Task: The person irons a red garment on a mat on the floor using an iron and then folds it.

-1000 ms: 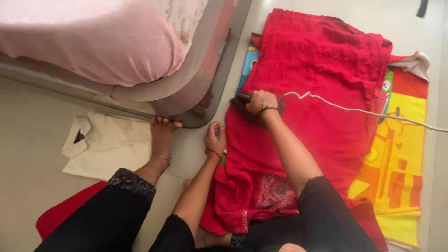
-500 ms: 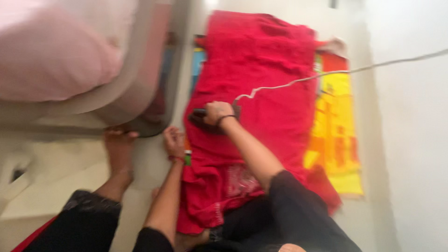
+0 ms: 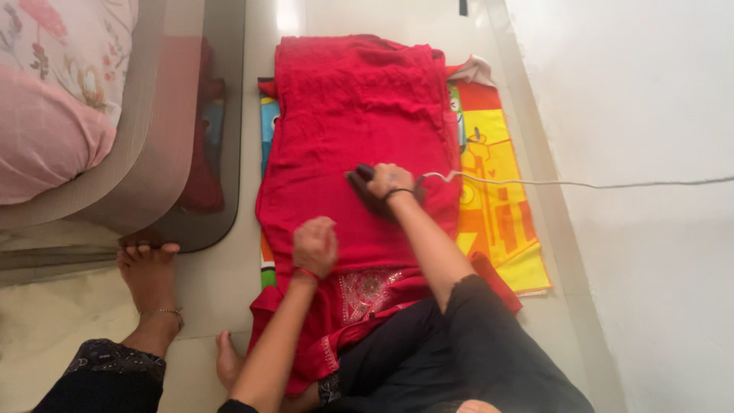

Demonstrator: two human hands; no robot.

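Red cloth is lying under both hands. The right hand (image 3: 388,180) is wrapping its grip tight around the handle of a dark iron (image 3: 367,190), and the iron is sitting flat on the red dress (image 3: 352,130). The left hand (image 3: 315,245) is curling into a loose fist and pressing on the dress, a little nearer the person's body than the iron; I cannot tell if it is pinching any cloth. To iron well, I think the left hand should be pulling the cloth smooth while the iron is sliding slowly. The iron's long side is pointing up and to the left, across the dress. Its white cord (image 3: 581,183) is running off to the right. The dress is stretching away from the person, over a bright mat (image 3: 497,206) on the floor (image 3: 229,283), beside a bed (image 3: 53,145).
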